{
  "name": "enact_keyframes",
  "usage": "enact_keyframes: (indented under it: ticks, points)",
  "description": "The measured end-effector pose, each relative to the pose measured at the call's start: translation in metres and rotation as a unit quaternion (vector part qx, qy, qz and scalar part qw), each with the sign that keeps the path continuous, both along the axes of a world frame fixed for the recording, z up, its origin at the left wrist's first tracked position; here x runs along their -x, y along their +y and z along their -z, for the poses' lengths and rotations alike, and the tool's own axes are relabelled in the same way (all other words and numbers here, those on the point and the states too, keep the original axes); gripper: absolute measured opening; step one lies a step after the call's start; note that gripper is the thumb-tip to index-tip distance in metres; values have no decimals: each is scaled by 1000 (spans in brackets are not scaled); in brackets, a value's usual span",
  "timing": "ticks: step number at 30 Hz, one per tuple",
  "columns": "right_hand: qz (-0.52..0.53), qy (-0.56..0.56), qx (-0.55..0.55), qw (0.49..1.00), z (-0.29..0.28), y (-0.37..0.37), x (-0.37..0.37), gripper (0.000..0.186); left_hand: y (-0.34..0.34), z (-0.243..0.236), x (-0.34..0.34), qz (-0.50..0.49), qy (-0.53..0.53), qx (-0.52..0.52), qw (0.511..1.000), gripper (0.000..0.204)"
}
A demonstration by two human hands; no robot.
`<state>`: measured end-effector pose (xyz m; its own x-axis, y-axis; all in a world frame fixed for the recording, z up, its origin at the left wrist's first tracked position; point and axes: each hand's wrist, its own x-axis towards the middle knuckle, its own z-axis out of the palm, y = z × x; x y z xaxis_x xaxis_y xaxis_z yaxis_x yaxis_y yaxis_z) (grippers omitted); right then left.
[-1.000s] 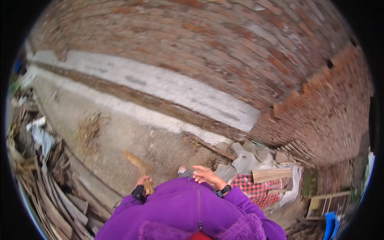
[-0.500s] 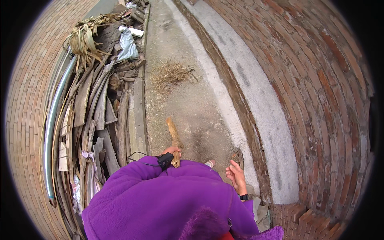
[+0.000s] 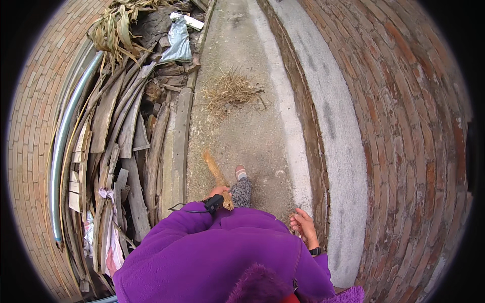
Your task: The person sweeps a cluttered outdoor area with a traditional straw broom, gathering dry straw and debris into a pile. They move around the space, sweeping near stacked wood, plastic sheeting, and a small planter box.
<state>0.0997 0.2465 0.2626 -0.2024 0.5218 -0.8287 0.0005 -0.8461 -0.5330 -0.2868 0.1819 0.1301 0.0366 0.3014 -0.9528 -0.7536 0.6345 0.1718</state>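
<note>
My left hand [image 3: 219, 191] is closed around a rough, tan-yellow piece of wood [image 3: 216, 169]. The wood slants away from me, its far end tipped to the left, and its near end shows just past my grip in front of my purple jacket [image 3: 212, 247]. Out to the right, my right hand [image 3: 304, 225] hangs by my side with its fingers loosely bent and apart. Nothing shows in it. My foot in a pinkish shoe [image 3: 240, 172] is forward on the concrete path, right of the wood.
A heap of dry straw [image 3: 233, 92] lies ahead on the path [image 3: 247, 136]. Along the left are stacked old boards [image 3: 106, 121], a long metal pipe [image 3: 65, 131], dry leaves [image 3: 118, 30] and a silvery bag [image 3: 178, 43]. A brick wall [image 3: 404, 136] runs along the right.
I have moved forward along the path, and the straw heap is nearer. My foot has come into view. The right hand's fingers have turned and bent more; the left keeps hold of the wood.
</note>
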Motion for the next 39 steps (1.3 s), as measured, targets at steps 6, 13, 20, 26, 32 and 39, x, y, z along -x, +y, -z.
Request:
enact_keyframes:
  ticks: [6,13,20,26,32,39]
  points:
    - [-44,-19,-10,999,-22,106,62,45,62,12,42,-34,-39,-11,999,13]
    - [-252,52,-11,966,-28,227,202,50,139,23,124,9,46,-28,999,18]
    - [-410,124,23,904,-10,324,302,61,242,13,167,-122,140,16,983,20]
    - [-450,173,107,870,4,417,391,75,324,3,166,-219,234,58,946,14]
    - [-544,147,154,812,31,466,435,84,378,25,163,-295,253,22,921,14]
    - [-460,142,288,828,93,500,464,80,412,90,169,-346,219,114,905,23]
